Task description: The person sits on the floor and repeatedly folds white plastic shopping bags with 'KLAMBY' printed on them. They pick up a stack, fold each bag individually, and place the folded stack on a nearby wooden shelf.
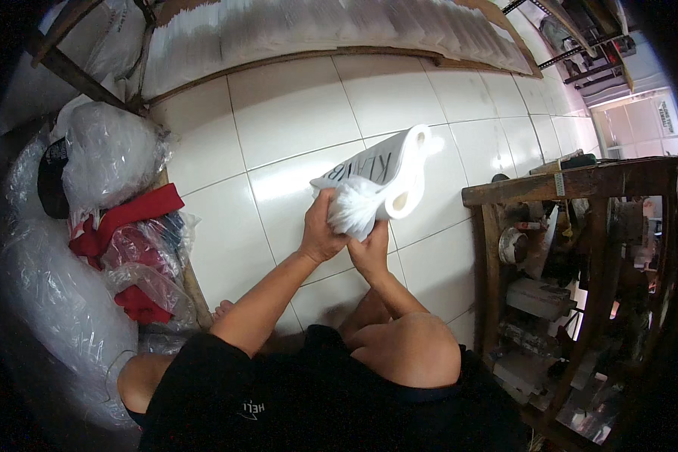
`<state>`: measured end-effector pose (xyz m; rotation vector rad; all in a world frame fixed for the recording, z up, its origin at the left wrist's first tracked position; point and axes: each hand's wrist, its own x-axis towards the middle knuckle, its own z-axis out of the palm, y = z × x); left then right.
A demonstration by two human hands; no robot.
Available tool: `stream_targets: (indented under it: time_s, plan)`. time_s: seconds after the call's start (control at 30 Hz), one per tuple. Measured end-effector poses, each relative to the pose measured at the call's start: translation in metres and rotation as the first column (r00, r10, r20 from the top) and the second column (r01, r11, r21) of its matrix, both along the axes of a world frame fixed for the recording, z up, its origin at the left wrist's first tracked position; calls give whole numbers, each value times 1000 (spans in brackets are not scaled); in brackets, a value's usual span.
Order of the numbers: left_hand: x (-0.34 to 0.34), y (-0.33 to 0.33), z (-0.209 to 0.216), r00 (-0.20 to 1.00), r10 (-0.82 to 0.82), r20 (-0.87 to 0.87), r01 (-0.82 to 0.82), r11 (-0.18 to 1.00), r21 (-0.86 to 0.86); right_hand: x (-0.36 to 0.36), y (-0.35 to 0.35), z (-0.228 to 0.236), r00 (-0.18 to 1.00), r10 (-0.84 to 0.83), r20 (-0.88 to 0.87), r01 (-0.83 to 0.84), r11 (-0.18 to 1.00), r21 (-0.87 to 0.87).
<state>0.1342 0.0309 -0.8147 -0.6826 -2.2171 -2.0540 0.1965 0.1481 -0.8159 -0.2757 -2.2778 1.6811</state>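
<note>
A bundle of white plastic bags, with dark printing on its upper face, is held up over the floor in front of me. Its far right end shows two rolled, hollow edges, and the near left end is gathered into many thin, ruffled layers. My left hand is closed around the gathered end from the left. From below and the right, my right hand grips the same bundle, its fingers partly hidden behind the plastic.
White floor tiles lie under my hands. Clear plastic sacks and red cloth are piled on the left. Rows of translucent plastic stand along the far side. A wooden shelf holding boxes and tools is at the right.
</note>
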Motion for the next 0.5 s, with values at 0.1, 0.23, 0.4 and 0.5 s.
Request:
stream_targets:
  time_s: [0.1,0.23,0.4,0.5]
  plan:
    - [2,1,11,994,-84,74,86,996,-18,16,4,-19,999,-34,6,35,953,-302]
    - [7,2,18,979,-123,164,125,992,-2,19,8,-38,992,-122,-9,113,939,-325]
    - [-3,-3,23,950,-33,310,66,993,-97,15,34,-13,963,-269,14,268,953,-138]
    - [-48,-26,23,911,86,404,-31,989,-141,12,79,14,946,-323,7,323,946,-16]
